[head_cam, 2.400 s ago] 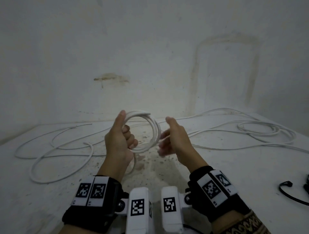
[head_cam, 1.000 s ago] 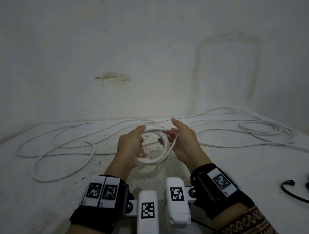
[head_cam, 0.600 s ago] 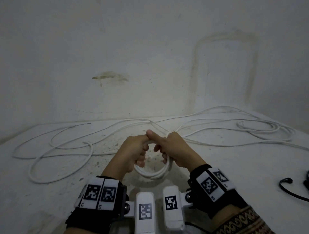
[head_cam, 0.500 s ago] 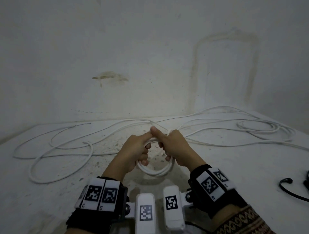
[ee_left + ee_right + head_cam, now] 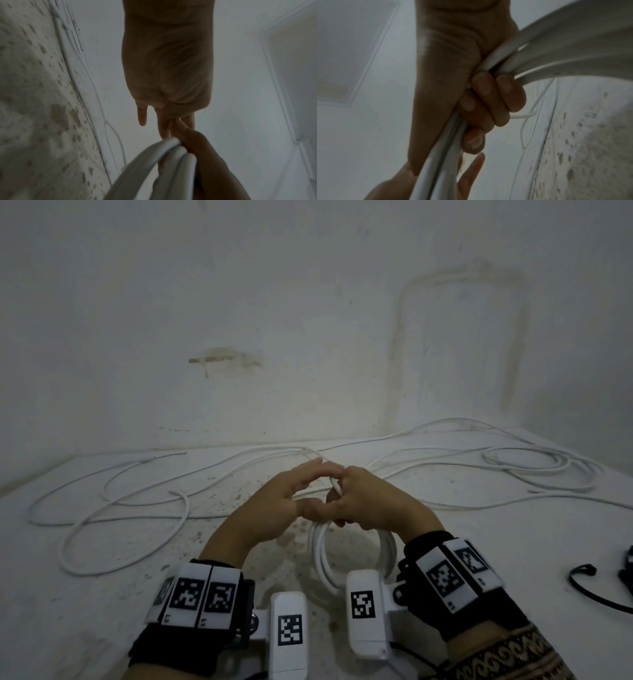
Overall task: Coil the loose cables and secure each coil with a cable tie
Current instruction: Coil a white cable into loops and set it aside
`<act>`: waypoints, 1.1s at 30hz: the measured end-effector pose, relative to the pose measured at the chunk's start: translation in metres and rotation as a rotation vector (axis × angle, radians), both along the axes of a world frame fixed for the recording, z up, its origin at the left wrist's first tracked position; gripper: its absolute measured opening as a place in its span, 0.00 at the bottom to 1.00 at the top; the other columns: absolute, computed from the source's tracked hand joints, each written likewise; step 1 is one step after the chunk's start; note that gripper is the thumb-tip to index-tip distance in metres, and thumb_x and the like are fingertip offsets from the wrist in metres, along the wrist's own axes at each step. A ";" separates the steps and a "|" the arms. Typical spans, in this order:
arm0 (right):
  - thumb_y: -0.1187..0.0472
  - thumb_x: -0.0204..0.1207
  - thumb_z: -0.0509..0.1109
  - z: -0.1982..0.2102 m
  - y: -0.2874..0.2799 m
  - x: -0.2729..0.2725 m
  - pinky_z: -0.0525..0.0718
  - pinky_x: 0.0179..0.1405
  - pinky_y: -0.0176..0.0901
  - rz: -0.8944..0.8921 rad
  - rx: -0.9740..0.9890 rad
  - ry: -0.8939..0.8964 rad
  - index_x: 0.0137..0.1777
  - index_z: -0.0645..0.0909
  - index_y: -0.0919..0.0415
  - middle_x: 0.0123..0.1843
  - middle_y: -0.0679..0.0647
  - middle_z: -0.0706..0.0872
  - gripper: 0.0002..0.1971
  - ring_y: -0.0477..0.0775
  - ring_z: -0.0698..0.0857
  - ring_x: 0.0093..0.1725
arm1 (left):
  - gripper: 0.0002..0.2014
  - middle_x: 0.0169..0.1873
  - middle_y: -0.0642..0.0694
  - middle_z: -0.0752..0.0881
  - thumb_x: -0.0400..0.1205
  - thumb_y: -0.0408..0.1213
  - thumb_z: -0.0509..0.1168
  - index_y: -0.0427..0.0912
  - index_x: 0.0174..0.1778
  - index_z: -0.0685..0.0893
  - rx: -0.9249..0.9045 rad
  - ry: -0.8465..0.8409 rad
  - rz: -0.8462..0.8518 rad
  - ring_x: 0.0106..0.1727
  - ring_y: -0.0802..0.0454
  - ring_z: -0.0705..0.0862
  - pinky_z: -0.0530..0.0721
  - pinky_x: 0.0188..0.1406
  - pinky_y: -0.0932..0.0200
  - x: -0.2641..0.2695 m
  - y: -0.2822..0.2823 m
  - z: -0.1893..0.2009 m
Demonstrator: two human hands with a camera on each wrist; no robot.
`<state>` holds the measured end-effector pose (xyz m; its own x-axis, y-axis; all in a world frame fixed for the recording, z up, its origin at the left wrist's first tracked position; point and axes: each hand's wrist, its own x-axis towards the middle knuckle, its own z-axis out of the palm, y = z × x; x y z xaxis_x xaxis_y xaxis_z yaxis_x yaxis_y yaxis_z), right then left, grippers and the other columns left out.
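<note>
Speckled floor (image 5: pixel 102 594) is ringed by loose cables (image 5: pixel 534 465); near its front edge the coil (image 5: pixel 320 556) is gripped by the right hand (image 5: pixel 370 501), left hand (image 5: pixel 274 508) spread beside it.

Coil lowered and passed to the right hand

The coil (image 5: pixel 320 556), held up by the left hand (image 5: pixel 270 508) 2.4 s ago, now hangs lower and nearer the worktop's near edge, gripped at its top by the right hand (image 5: pixel 370 501); the left fingers (image 5: pixel 308 470) have straightened and no longer curl round it.
</note>
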<state>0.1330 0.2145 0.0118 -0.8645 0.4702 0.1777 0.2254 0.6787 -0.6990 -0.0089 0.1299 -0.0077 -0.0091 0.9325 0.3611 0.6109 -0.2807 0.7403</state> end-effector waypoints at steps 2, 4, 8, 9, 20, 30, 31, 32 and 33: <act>0.54 0.71 0.76 0.001 0.002 0.001 0.69 0.19 0.30 -0.015 0.008 0.047 0.24 0.86 0.52 0.13 0.44 0.76 0.14 0.41 0.72 0.15 | 0.10 0.53 0.63 0.85 0.77 0.36 0.66 0.52 0.52 0.84 0.102 0.022 0.056 0.62 0.64 0.80 0.72 0.65 0.69 -0.001 0.001 0.000; 0.53 0.67 0.79 0.002 0.005 0.000 0.68 0.20 0.35 -0.052 0.023 0.133 0.27 0.86 0.67 0.15 0.47 0.76 0.17 0.43 0.70 0.16 | 0.02 0.40 0.59 0.85 0.76 0.43 0.65 0.50 0.41 0.82 0.207 0.030 0.132 0.47 0.62 0.82 0.75 0.53 0.69 -0.003 0.002 0.000; 0.40 0.54 0.80 0.006 0.003 -0.001 0.59 0.23 0.45 -0.068 0.039 0.365 0.21 0.74 0.75 0.19 0.55 0.65 0.34 0.50 0.62 0.22 | 0.15 0.23 0.54 0.75 0.75 0.50 0.62 0.44 0.28 0.76 0.386 -0.033 0.167 0.27 0.62 0.71 0.69 0.28 0.70 -0.002 -0.003 0.005; 0.37 0.52 0.77 0.007 0.002 -0.002 0.60 0.23 0.44 -0.075 0.037 0.418 0.23 0.75 0.77 0.20 0.57 0.66 0.36 0.51 0.62 0.22 | 0.17 0.21 0.54 0.72 0.76 0.50 0.61 0.43 0.26 0.74 0.386 -0.070 0.162 0.24 0.61 0.69 0.67 0.26 0.69 -0.002 -0.005 0.007; 0.46 0.69 0.76 -0.003 0.018 -0.010 0.69 0.24 0.41 -0.418 -0.163 0.775 0.22 0.80 0.75 0.13 0.47 0.73 0.30 0.43 0.68 0.13 | 0.09 0.32 0.51 0.88 0.83 0.37 0.63 0.45 0.50 0.89 0.087 -0.204 0.323 0.19 0.52 0.77 0.70 0.15 0.68 -0.017 -0.008 0.005; 0.44 0.72 0.73 -0.016 0.012 -0.023 0.73 0.27 0.48 -0.451 -0.295 0.766 0.30 0.77 0.83 0.25 0.67 0.77 0.34 0.42 0.72 0.14 | 0.20 0.41 0.32 0.89 0.84 0.43 0.57 0.32 0.43 0.89 0.022 -0.480 0.240 0.44 0.36 0.88 0.86 0.45 0.45 0.005 -0.008 0.010; 0.44 0.72 0.72 -0.017 0.010 -0.024 0.73 0.27 0.49 -0.457 -0.282 0.763 0.30 0.77 0.83 0.26 0.69 0.77 0.35 0.42 0.72 0.14 | 0.25 0.36 0.32 0.88 0.81 0.51 0.57 0.32 0.39 0.88 -0.024 -0.566 0.210 0.40 0.35 0.88 0.87 0.43 0.46 0.010 -0.009 0.011; 0.43 0.73 0.72 -0.017 0.008 -0.025 0.73 0.26 0.49 -0.457 -0.269 0.760 0.30 0.76 0.83 0.26 0.69 0.76 0.35 0.42 0.71 0.14 | 0.26 0.30 0.35 0.87 0.76 0.57 0.59 0.34 0.36 0.86 -0.053 -0.593 0.196 0.37 0.35 0.88 0.87 0.42 0.47 0.012 -0.007 0.011; 0.43 0.73 0.71 -0.018 0.007 -0.026 0.72 0.26 0.49 -0.456 -0.257 0.759 0.29 0.76 0.83 0.26 0.69 0.76 0.36 0.44 0.70 0.15 | 0.24 0.24 0.38 0.84 0.72 0.58 0.62 0.36 0.34 0.84 -0.062 -0.590 0.194 0.33 0.36 0.87 0.86 0.40 0.47 0.014 -0.005 0.010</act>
<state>0.1068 0.2217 -0.0063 -0.2802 0.8404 0.4639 -0.1473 0.4399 -0.8859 0.0056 0.1248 0.0026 -0.3615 0.9131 0.1885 0.1293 -0.1511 0.9800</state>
